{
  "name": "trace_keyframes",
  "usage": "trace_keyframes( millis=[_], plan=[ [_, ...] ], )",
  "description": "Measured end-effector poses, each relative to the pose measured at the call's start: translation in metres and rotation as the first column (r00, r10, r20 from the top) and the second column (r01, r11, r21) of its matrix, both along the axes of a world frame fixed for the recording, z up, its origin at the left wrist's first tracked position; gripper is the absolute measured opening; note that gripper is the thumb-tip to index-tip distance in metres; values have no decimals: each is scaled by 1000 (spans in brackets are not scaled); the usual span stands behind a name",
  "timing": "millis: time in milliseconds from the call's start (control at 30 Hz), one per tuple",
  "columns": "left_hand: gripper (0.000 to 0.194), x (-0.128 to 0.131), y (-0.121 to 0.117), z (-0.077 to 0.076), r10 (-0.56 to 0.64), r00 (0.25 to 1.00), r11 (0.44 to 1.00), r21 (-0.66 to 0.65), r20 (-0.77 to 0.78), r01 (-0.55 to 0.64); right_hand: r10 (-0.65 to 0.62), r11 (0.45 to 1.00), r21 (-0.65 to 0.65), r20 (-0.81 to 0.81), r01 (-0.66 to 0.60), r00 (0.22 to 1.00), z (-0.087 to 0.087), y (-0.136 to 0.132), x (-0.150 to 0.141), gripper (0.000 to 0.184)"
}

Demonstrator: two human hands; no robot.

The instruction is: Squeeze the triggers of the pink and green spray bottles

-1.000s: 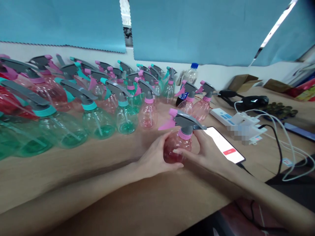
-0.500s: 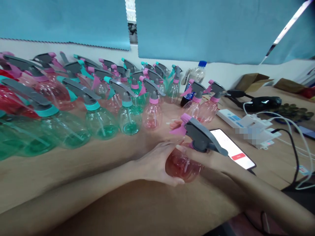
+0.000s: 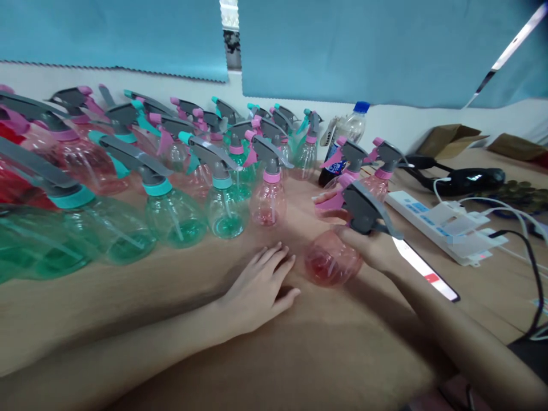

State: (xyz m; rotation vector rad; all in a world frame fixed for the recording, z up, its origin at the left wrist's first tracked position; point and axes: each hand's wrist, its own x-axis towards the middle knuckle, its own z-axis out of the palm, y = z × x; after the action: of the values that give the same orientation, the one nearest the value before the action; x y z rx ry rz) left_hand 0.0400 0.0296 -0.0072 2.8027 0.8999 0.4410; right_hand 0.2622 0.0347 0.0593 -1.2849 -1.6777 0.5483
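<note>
Left hand (image 3: pixel 265 291) moved off pink spray bottle (image 3: pixel 327 262), now empty, fingers spread over table (image 3: pixel 321 348) beside it; right hand (image 3: pixel 372 248) grips bottle round neck, best kept firm, wrist steady

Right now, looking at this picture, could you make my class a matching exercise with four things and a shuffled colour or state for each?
Column one:
1. left hand
2. right hand
3. phone
4. bottle cap

Column two:
A. holding a pink spray bottle
B. blue
C. palm down, holding nothing
D. bright white with a red patch

Right pairs: 1-C, 2-A, 3-D, 4-B.
</note>
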Motion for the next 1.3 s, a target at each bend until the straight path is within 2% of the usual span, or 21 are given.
trace_keyframes(
  millis=[67,233,533,700,833,1000,1067,1167,1300],
  plan=[
    [47,1,0,2,-2,1000,1000,0,-7,2,2,1000,-31,-55,-4,998,4,3,3,40],
    [45,1,0,5,-9,1000,1000,-9,-20,9,-44,997,-64,-41,42,998,3,2,7,39],
    [43,-1,3,2,-21,1000,1000,4,2,21,-106,990,-104,-88,97,990,4,-1,6,44],
    [43,-10,-1,4,-42,999,999,10,-29,42,-89,988,-133,-96,76,991,1,-2,8,43],
    [43,-17,-3,5,-42,998,999,19,-38,43,-84,993,-93,-78,77,993,1,-1,10,43],
    [43,-18,-3,4,-38,998,999,29,-57,40,13,999,-27,-92,-16,996,4,2,7,46],
    [43,-18,-3,4,-40,997,999,28,-63,41,11,1000,-18,-85,-13,996,5,2,6,45],
    [43,-17,-3,5,-41,997,999,33,-66,43,-44,999,-8,-60,43,997,4,0,6,37],
    [43,-17,-3,5,-34,997,999,38,-73,37,-146,989,4,24,146,989,-2,-2,10,8]
  ],
)
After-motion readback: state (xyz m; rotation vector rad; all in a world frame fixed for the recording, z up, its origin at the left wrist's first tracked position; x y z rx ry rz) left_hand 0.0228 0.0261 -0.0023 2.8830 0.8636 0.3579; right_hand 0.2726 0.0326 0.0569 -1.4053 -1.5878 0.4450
